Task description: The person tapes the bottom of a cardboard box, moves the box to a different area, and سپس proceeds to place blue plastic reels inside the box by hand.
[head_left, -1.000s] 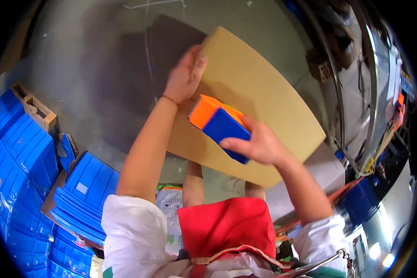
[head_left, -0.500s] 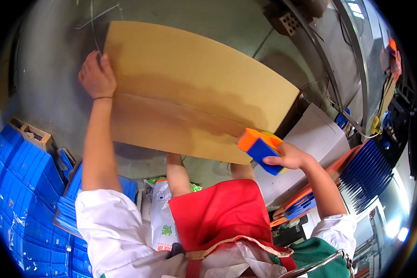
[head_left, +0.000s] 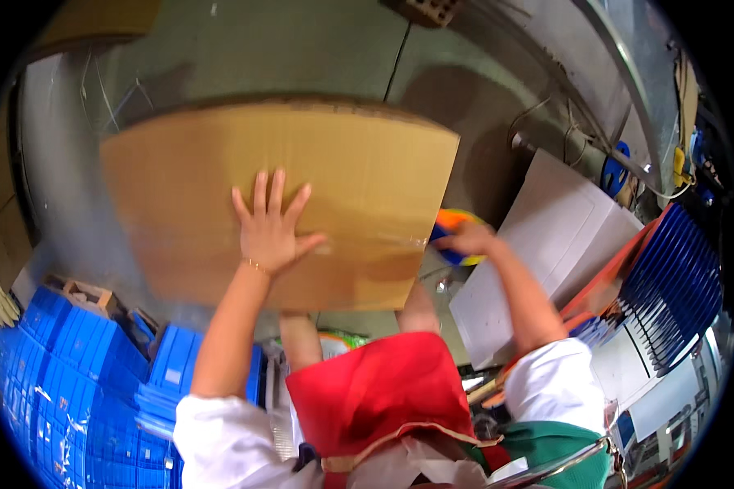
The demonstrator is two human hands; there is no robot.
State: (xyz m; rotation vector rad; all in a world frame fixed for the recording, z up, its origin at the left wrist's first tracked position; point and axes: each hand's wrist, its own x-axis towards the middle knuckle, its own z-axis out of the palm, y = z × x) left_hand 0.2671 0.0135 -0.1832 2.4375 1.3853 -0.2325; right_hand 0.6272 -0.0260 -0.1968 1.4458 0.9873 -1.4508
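A large brown cardboard box (head_left: 367, 179) stands in front of me, its broad flat side toward me. My left hand (head_left: 271, 236) is open, fingers spread, pressed flat against the middle of that side. Beside the box's right edge, my right hand (head_left: 468, 238) is closed on a tape dispenser (head_left: 457, 218) in orange, blue and yellow. The hand covers part of the dispenser, and motion blurs it slightly. A shiny strip of clear tape (head_left: 414, 241) shows on the cardboard near that edge.
Stacked blue plastic sheets or crates (head_left: 81, 391) fill the lower left, near a small wooden crate (head_left: 90, 295). White panels (head_left: 538, 244) lean at the right, beside a rack of dark blue slats (head_left: 669, 285). A metal frame (head_left: 620, 73) curves along the upper right.
My left hand has gone from the box's left edge to flat on its side. The box has turned and shifted left. The tape dispenser has moved from over the cardboard to its right edge.
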